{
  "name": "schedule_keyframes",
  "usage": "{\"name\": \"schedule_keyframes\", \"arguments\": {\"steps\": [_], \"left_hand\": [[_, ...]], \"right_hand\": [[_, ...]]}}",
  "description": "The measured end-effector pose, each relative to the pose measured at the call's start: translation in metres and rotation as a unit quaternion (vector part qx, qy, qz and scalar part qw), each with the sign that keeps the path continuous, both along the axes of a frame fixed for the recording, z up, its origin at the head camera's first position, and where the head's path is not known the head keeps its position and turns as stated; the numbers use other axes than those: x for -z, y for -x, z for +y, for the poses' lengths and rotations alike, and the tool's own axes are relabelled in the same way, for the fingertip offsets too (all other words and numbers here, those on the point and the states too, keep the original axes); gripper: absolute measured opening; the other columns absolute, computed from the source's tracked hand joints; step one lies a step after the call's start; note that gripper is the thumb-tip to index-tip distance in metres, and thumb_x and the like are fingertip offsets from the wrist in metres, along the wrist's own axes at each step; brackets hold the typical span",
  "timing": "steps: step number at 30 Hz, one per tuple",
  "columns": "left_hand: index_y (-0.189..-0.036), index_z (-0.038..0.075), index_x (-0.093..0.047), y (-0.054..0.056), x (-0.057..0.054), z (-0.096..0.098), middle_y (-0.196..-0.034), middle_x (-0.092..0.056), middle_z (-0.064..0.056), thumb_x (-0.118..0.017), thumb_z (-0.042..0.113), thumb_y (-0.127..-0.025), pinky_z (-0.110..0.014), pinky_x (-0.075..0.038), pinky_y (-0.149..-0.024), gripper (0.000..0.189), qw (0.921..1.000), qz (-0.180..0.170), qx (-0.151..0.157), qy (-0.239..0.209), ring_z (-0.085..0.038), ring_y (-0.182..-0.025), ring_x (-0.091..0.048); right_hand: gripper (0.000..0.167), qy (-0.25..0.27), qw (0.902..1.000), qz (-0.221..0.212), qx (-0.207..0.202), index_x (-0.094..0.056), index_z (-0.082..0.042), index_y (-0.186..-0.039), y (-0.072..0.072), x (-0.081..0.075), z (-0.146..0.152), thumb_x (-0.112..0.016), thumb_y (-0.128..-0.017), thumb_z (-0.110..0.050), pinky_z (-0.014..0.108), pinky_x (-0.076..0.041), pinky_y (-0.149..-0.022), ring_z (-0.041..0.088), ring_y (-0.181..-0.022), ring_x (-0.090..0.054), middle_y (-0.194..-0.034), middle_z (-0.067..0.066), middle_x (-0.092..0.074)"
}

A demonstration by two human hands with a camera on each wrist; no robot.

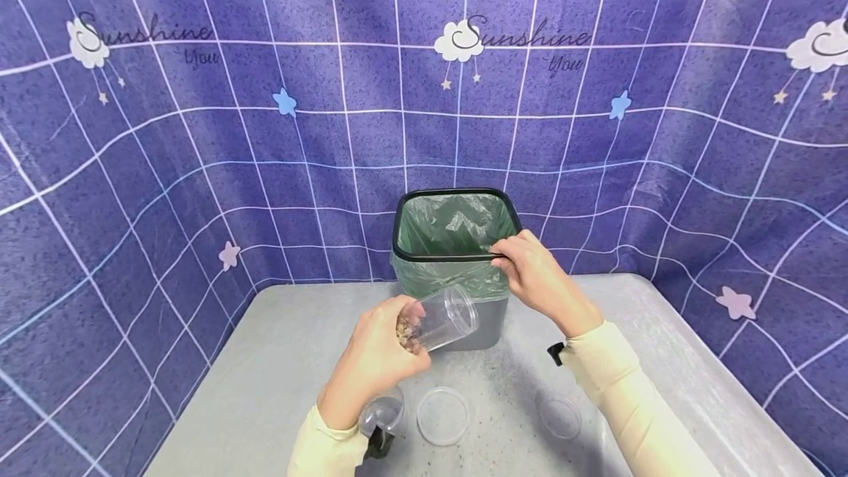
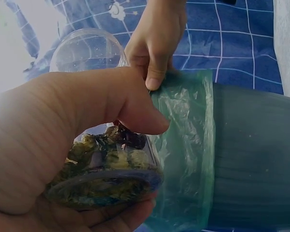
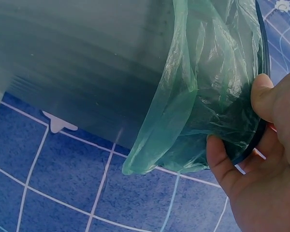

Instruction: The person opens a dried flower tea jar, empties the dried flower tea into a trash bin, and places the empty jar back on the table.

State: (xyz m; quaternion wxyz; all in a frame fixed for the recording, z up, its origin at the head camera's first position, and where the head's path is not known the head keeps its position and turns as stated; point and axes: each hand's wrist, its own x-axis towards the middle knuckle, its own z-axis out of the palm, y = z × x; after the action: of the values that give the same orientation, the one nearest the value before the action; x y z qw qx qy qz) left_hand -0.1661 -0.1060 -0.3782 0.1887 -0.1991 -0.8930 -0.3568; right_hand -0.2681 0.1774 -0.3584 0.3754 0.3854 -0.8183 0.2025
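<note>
My left hand [image 1: 377, 344] grips a clear plastic jar [image 1: 442, 319] near its base, tilted with its open mouth toward the right. Small greenish-brown dried pieces [image 2: 111, 154] lie at the jar's bottom end, by my fingers. Behind the jar stands a grey trash can [image 1: 486, 326] with a black rim [image 1: 457, 259] and a green plastic bag [image 1: 424, 278] folded over its outside. With my right hand [image 1: 539, 282] I hold the rim at its front right corner. In the right wrist view, the thumb and fingers curl round the rim and the bag [image 3: 183, 96].
On the grey table [image 1: 265, 359], a round clear lid [image 1: 442, 417] lies in front of the can. Another clear lid [image 1: 559, 417] is to its right. A clear round container [image 1: 383, 412] sits partly behind my left wrist. A blue patterned curtain [image 1: 331, 131] surrounds the table.
</note>
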Motion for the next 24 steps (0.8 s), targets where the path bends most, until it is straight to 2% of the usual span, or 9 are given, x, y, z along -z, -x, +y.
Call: {"name": "schedule_keyframes", "arguments": {"steps": [5,15,24], "left_hand": [[-0.101,0.016,-0.069,0.001,-0.005,-0.004,-0.091,-0.07,0.003,-0.075,0.007,-0.059,-0.028,-0.053,-0.072,0.043,1.0,-0.003,-0.006,-0.008,-0.009,-0.079,-0.061],[-0.099,0.013,-0.069,0.007,-0.023,-0.014,-0.088,-0.067,0.002,-0.075,0.011,-0.057,-0.032,-0.052,-0.069,0.043,0.9981,0.053,-0.023,0.022,-0.014,-0.078,-0.059],[-0.096,0.016,-0.067,0.016,-0.039,-0.02,-0.082,-0.063,0.005,-0.074,0.013,-0.057,-0.034,-0.049,-0.07,0.04,0.9964,0.066,-0.033,0.042,-0.017,-0.078,-0.056]], "right_hand": [[0.007,0.002,1.0,-0.004,-0.001,-0.071,-0.004,-0.098,-0.001,-0.001,-0.001,-0.074,-0.092,-0.005,0.039,-0.048,-0.078,0.026,-0.083,-0.055,-0.088,0.004,-0.071],[0.007,0.001,1.0,-0.008,0.003,-0.07,-0.003,-0.097,-0.002,0.0,-0.001,-0.074,-0.091,-0.005,0.04,-0.049,-0.077,0.026,-0.083,-0.055,-0.087,0.005,-0.071],[0.008,0.003,1.0,-0.005,0.005,-0.071,-0.003,-0.098,-0.002,0.0,-0.002,-0.074,-0.091,-0.005,0.04,-0.049,-0.077,0.026,-0.083,-0.055,-0.088,0.005,-0.071]]}}
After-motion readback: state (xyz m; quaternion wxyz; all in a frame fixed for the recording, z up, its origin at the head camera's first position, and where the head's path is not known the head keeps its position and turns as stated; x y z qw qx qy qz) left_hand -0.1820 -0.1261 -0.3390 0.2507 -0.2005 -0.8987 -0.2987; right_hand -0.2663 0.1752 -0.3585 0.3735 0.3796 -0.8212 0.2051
